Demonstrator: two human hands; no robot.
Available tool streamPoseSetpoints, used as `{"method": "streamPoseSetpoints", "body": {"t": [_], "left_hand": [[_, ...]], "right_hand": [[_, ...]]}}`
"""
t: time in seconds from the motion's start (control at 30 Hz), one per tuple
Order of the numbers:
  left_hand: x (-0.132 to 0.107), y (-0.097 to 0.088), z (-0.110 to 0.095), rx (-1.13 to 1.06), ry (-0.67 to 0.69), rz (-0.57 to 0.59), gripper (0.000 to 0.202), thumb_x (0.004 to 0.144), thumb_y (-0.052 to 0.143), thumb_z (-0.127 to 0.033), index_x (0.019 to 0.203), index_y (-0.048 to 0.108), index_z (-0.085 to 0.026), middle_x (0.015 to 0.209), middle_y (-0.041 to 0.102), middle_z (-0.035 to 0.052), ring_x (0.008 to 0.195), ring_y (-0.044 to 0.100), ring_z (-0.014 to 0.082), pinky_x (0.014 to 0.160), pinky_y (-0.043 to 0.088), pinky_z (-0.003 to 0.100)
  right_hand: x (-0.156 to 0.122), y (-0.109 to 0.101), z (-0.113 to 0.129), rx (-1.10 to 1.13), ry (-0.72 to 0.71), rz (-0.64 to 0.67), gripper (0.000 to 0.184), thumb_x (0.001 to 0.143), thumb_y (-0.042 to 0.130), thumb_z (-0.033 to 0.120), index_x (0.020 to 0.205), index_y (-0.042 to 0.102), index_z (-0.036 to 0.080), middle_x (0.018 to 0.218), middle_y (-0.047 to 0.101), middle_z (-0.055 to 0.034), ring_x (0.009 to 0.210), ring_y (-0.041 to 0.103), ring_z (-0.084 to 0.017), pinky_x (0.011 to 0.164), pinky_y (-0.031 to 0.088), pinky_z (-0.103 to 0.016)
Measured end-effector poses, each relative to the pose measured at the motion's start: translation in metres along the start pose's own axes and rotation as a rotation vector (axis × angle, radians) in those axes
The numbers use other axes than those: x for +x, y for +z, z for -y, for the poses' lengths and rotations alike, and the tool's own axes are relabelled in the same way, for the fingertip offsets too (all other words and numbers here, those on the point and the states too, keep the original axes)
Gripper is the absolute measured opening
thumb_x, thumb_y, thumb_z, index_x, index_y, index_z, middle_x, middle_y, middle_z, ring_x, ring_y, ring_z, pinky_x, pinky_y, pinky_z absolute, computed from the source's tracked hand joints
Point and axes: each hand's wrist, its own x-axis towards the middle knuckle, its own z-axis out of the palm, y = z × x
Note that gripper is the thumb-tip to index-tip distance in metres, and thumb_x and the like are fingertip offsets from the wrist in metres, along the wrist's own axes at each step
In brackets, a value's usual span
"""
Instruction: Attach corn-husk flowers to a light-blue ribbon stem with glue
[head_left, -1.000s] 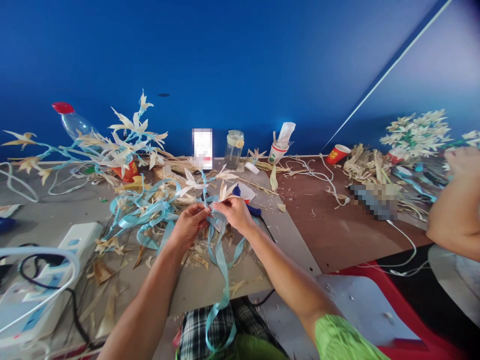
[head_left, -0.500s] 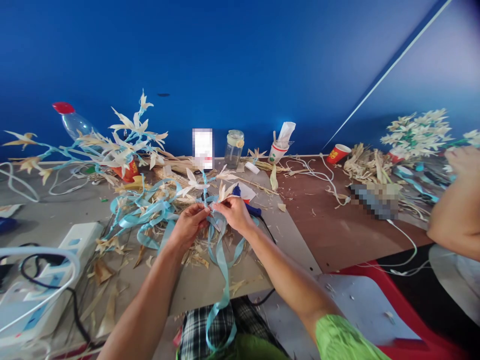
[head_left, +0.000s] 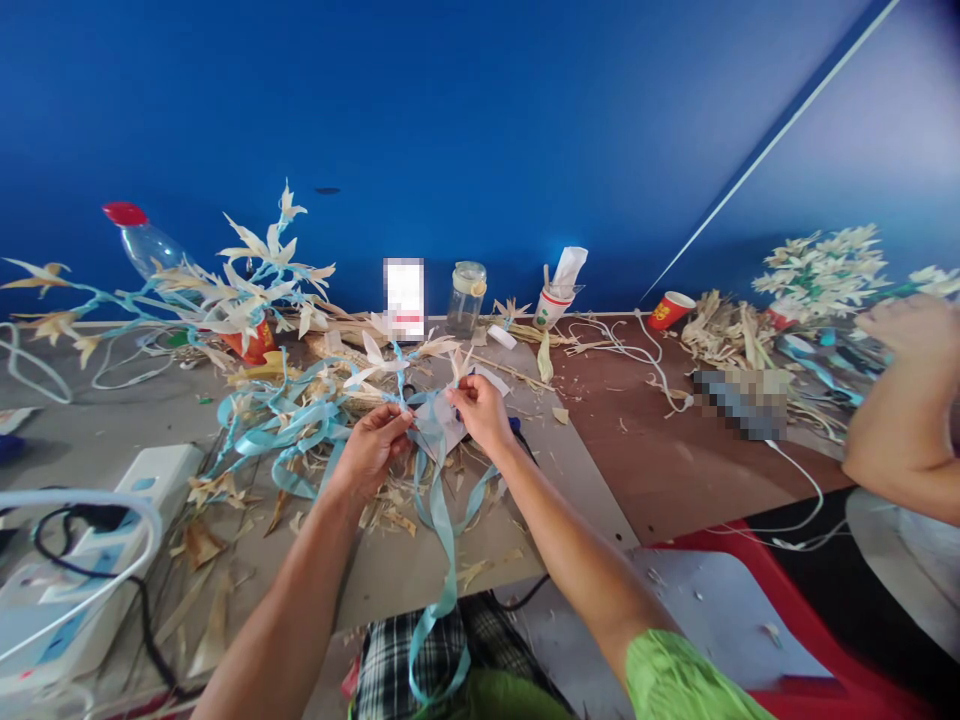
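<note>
My left hand (head_left: 375,447) is closed in a pinch on a stem wrapped in light blue ribbon (head_left: 400,380). Pale flowers with pointed, dried-husk petals (head_left: 375,364) sit at the top of that stem. Fingers of my right hand (head_left: 482,408) pinch the base of another pale husk flower (head_left: 459,366), a little to the right of the stem. Between the hands, a loose blue ribbon (head_left: 442,520) hangs over the table edge to my lap. Behind my right hand, a dark blue tool (head_left: 514,425) is partly hidden.
Blue ribbon coils and husk scraps (head_left: 300,420) lie left. A flowered branch (head_left: 255,270) stands in a red cup (head_left: 259,345). Nearby are a power strip (head_left: 142,500), clear jar (head_left: 466,305) and white cup (head_left: 553,310). Another person's arm (head_left: 907,410) is at right.
My right hand has moved slightly right and up with the husk flower, widening the gap between my hands. My left hand has shifted slightly left with the stem.
</note>
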Motion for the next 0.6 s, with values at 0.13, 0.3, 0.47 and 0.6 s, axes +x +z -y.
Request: {"method": "streamPoseSetpoints", "body": {"t": [0.13, 0.3, 0.47, 0.6], "left_hand": [[-0.002, 0.003, -0.002, -0.013, -0.01, -0.001, 0.026, 0.06, 0.08, -0.023, 0.068, 0.057, -0.014, 0.058, 0.055, -0.0054, 0.036, 0.034, -0.001, 0.041, 0.025, 0.016], [-0.006, 0.006, -0.01, -0.087, 0.05, -0.035, 0.025, 0.061, 0.079, -0.02, 0.069, 0.055, -0.015, 0.059, 0.057, -0.0061, 0.036, 0.033, -0.0008, 0.043, 0.031, 0.017], [-0.008, 0.002, -0.017, -0.189, 0.108, -0.028, 0.024, 0.064, 0.076, -0.018, 0.07, 0.053, -0.016, 0.066, 0.06, -0.0068, 0.037, 0.033, -0.0011, 0.048, 0.038, 0.018], [-0.006, 0.001, -0.018, -0.22, 0.117, -0.017, 0.021, 0.066, 0.075, -0.016, 0.071, 0.055, -0.016, 0.069, 0.062, -0.0072, 0.037, 0.033, -0.0012, 0.049, 0.039, 0.019]], "right_hand": [[-0.002, -0.001, 0.002, -0.214, -0.131, -0.035, 0.029, 0.073, 0.065, 0.03, 0.098, 0.055, 0.021, 0.064, 0.063, 0.0018, 0.061, 0.058, -0.015, 0.065, 0.04, -0.026], [0.004, -0.003, -0.006, -0.397, -0.176, -0.073, 0.022, 0.078, 0.061, 0.03, 0.098, 0.057, 0.022, 0.075, 0.067, -0.0023, 0.07, 0.061, -0.017, 0.069, 0.041, -0.028], [0.011, -0.011, -0.008, -0.451, -0.155, -0.173, 0.021, 0.081, 0.059, 0.03, 0.1, 0.057, 0.022, 0.08, 0.068, -0.0031, 0.073, 0.063, -0.017, 0.072, 0.043, -0.028], [0.008, -0.011, -0.002, -0.561, -0.16, -0.17, 0.021, 0.081, 0.059, 0.03, 0.1, 0.059, 0.021, 0.083, 0.07, -0.0038, 0.078, 0.064, -0.018, 0.074, 0.043, -0.027]]}}
